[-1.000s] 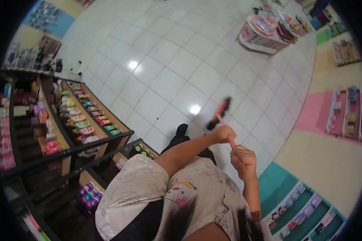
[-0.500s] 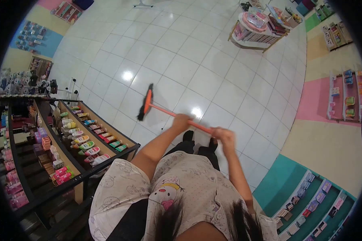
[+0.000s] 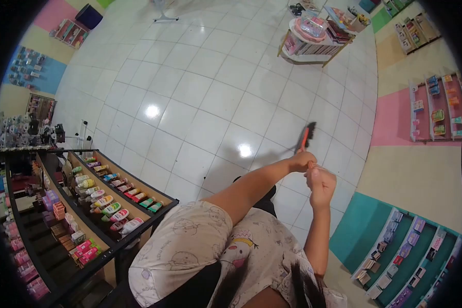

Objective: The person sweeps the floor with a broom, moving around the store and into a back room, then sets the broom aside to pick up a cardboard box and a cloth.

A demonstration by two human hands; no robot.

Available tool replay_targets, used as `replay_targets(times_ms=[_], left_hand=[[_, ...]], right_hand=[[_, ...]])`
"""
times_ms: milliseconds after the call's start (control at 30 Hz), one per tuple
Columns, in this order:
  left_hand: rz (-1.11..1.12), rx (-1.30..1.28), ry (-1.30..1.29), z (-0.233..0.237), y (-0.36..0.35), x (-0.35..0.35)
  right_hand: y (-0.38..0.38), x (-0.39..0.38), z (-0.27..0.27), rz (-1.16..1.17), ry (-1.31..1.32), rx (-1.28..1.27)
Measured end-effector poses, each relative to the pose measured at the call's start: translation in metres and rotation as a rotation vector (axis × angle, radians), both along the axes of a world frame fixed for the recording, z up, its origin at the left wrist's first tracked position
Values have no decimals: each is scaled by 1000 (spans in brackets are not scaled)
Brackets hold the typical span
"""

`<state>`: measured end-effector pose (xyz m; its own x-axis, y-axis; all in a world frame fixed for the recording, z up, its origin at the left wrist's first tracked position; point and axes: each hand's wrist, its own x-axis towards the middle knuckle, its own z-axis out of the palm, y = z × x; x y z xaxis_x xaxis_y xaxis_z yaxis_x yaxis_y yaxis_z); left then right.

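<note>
The fingers of our left hand (image 3: pixel 302 161) are curled closed around the handle of a broom (image 3: pixel 305 138), right of the frame's middle. Our right hand (image 3: pixel 322 185), just below, is folded into a fist at the same handle; we cannot tell how tightly. The broom's black bristles (image 3: pixel 311 127) point away from us, over the tiled floor (image 3: pixel 205 87). That floor gives us broad room toward the top and upper left. At lower left, the edge of a rack (image 3: pixel 133 178) with bottles (image 3: pixel 131 226) bounds it; at lower right, a teal panel (image 3: pixel 358 226); at upper right, a display stand (image 3: pixel 313 53).
</note>
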<state>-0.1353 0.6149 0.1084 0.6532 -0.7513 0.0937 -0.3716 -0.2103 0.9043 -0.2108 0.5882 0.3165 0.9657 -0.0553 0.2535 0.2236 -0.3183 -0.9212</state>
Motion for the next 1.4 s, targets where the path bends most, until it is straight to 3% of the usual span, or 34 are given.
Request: replay_targets(times_ms=[67, 133, 200, 300, 333, 367, 467, 567, 633, 700, 733, 767, 800, 833, 867, 933, 967, 1000, 1100, 1233, 1300, 1400], left_hand=[[-15, 76, 41, -18, 9, 2], [113, 136, -129, -53, 33, -16], [186, 139, -202, -48, 82, -31], [202, 428, -92, -44, 146, -41], [285, 348, -102, -48, 172, -49], [263, 577, 32, -43, 192, -47], [307, 753, 47, -91, 242, -54], [199, 1023, 26, -76, 250, -42], [127, 1015, -22, -60, 226, -28], [76, 920, -134, -41, 184, -15], [68, 828, -207, -32, 155, -8], [53, 796, -196, -33, 118, 2], [19, 570, -193, 3, 87, 11], [-60, 556, -90, 28, 49, 23], [-10, 357, -25, 53, 24, 27], [-26, 162, -7, 80, -29, 43], [-61, 118, -11, 76, -53, 53], [-99, 75, -15, 65, -76, 66], [-156, 34, -41, 34, -115, 107], [-129, -15, -101, -13, -131, 136], [-97, 115, -346, -30, -117, 140], [119, 168, -179, -26, -63, 139]], right_hand=[[0, 0, -10, -5, 16, 177], [0, -5, -7, 40, 80, 341], [8, -7, -7, 58, 120, 472], [31, -6, -27, 121, 202, 661], [38, -6, -45, 162, 240, 673], [45, -5, -65, 202, 277, 685], [66, -2, -110, 253, 363, 823], [57, -2, -144, 198, 409, 810], [33, 1, -129, -119, 481, 667], [-10, 8, -108, -189, 292, 779], [-35, 12, -82, -224, 241, 685], [-59, 14, -58, -186, 123, 730], [-82, 17, -38, -137, -35, 714], [-95, 18, -1, -145, -51, 726], [-106, 20, 27, -105, -95, 703], [-117, 27, 62, -77, -127, 501], [-121, 31, 68, -70, -142, 399], [-123, 36, 60, -231, -67, 301], [-128, 72, 30, -167, 149, 145], [-150, 112, 8, -109, 80, 240], [-165, 124, 7, -65, 149, 344], [-175, 142, -13, 16, 275, 597]])
